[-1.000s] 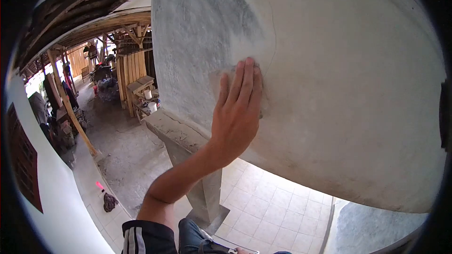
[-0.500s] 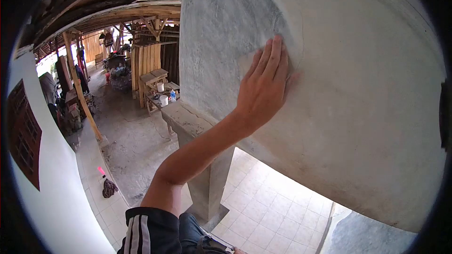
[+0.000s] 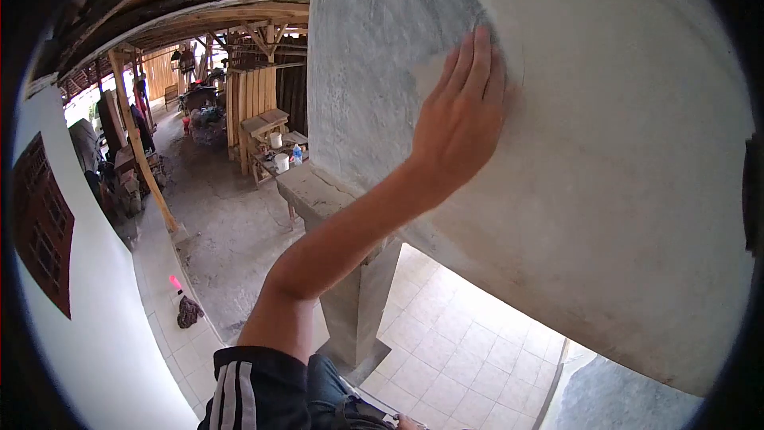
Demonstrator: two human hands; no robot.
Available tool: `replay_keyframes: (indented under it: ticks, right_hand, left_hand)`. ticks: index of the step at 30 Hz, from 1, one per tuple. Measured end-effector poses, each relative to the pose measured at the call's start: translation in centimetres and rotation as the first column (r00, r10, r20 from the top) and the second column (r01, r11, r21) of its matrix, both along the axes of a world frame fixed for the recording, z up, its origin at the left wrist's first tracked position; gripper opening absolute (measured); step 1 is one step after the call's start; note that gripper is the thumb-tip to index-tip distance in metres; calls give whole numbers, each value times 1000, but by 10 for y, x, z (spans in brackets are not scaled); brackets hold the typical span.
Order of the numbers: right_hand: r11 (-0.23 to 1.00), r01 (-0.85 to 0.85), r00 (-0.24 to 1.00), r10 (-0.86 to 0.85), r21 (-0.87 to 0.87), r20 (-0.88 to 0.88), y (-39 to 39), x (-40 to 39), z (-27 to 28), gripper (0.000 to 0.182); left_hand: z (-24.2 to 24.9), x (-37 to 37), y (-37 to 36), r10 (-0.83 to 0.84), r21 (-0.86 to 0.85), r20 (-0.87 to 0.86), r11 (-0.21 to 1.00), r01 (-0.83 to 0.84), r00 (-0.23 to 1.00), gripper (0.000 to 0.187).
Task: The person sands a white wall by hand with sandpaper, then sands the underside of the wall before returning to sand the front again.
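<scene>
My left hand (image 3: 460,119) lies against the upper wall, fingers together and pointing up, pressing a pale beige sheet that looks like sandpaper (image 3: 430,72) to the surface. Only the sheet's left part shows; the rest is under my palm and fingers. Around it is a grey patch (image 3: 366,56) with a curved right edge, and to the right the wall (image 3: 621,151) is pale beige. What looks like my right hand (image 3: 406,423) just shows at the bottom edge, its fingers hidden.
Below the wall stands a concrete pillar (image 3: 338,314) with a wide ledge (image 3: 314,191). White buckets (image 3: 282,162) and a bottle (image 3: 298,154) are on a wooden bench behind. On the floor at left lies a dark cloth (image 3: 189,312) beside a pink-handled object (image 3: 175,282).
My left hand has slid up and slightly right along the curved edge of the grey patch, taking the sheet with it. The camera view has shifted slightly.
</scene>
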State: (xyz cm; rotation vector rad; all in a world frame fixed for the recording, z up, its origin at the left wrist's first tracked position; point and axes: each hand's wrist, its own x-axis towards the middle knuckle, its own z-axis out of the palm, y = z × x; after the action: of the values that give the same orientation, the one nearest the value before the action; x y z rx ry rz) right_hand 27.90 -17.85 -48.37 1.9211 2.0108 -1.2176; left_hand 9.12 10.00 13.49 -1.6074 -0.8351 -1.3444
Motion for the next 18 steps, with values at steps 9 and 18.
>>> replay_keyframes:
  ticks: [9, 18]
  right_hand:
    - [997, 40, 999, -39, 60, -16, 5, -1, -6, 48]
    - [996, 13, 994, -4, 85, -109, 0, 1, -43, 43]
  left_hand:
    - [-51, 7, 7, -103, 6, -25, 995, 103, 994, 41]
    - [-59, 9, -5, -55, -64, 32, 996, 57, 998, 41]
